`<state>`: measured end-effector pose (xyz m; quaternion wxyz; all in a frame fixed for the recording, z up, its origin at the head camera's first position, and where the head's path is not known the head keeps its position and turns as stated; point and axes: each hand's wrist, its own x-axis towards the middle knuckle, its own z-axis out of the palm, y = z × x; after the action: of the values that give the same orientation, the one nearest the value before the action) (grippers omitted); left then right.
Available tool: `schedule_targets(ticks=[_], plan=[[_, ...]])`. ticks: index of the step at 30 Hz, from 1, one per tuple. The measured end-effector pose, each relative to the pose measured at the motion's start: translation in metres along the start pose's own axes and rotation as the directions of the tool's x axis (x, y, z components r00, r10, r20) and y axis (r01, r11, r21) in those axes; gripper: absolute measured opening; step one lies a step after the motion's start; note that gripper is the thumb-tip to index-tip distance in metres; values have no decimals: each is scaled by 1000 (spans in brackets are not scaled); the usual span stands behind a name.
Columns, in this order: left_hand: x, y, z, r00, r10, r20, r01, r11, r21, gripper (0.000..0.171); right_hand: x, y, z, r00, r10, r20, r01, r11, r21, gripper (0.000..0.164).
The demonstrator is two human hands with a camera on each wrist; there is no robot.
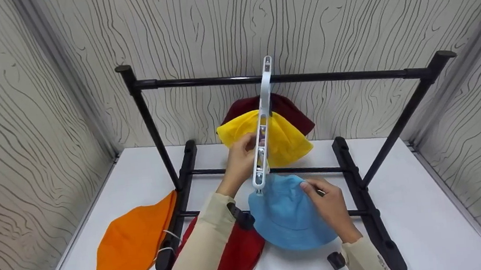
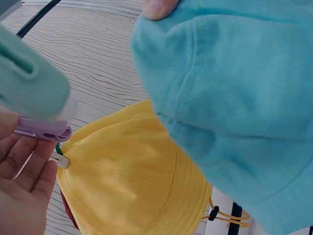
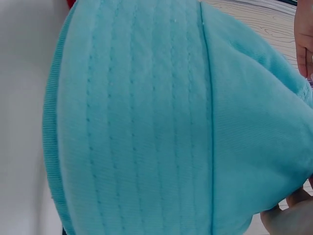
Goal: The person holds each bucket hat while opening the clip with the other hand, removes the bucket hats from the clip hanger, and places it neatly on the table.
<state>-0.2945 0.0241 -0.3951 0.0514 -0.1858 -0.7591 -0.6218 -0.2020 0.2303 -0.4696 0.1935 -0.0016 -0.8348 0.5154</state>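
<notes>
A white clip hanger point(image 1: 264, 97) runs out from the rack's top bar toward me. My left hand point(image 1: 240, 159) is at its side and pinches a purple clip point(image 2: 44, 129) between thumb and fingers. With the thumb and fingertips of my right hand point(image 1: 328, 201) I hold a light blue bucket hat point(image 1: 295, 218) by its crown, close under the hanger's near end. Its stitched brim point(image 3: 142, 122) fills much of the right wrist view. Farther along the hanger hangs a yellow hat point(image 1: 287, 143), gripped at its top by a pale clip point(image 2: 59, 160). A maroon hat point(image 1: 298, 114) hangs behind it.
The black rack's top bar point(image 1: 332, 76) crosses above the white table point(image 1: 424, 205). An orange hat point(image 1: 129, 242) lies at the left against the rack's foot. Partly under my left sleeve is a red hat point(image 1: 241, 254). Wood-patterned panels point(image 1: 343, 15) stand behind and at both sides.
</notes>
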Motion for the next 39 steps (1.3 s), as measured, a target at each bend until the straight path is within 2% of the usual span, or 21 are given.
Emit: schedule_targets(ticks=[4,9,11,16,22,32,39], plan=[[-2,-2,-1,999,34,-5,-34,999,14,30,-6,4,-2,1000,21,1,-21,1000,1,17],[-4,-2,-2,999,41,-2,-41,999,23,32,-17,-14,-9,997,72,7,-72,997,-15,17],[-5,-2,-2,999,48,4,-48,999,16,32,-18,-8,-10,996,94,7,-94,995,-19,17],[-8,-4,-5,997,70,16,-70,998,4,32,-16,26,-11,992,126,4,-126,992,-3,20],[-11,-6,-8,995,95,32,-94,995,-26,35,-19,33,-15,983,185,4,-185,983,-10,25],[-11,-9,-12,994,97,52,-91,990,-107,37,-24,49,-20,962,272,6,-272,961,-42,36],[-16,-4,-13,996,34,84,-19,985,-172,37,-27,60,-21,948,318,3,-317,948,-22,38]])
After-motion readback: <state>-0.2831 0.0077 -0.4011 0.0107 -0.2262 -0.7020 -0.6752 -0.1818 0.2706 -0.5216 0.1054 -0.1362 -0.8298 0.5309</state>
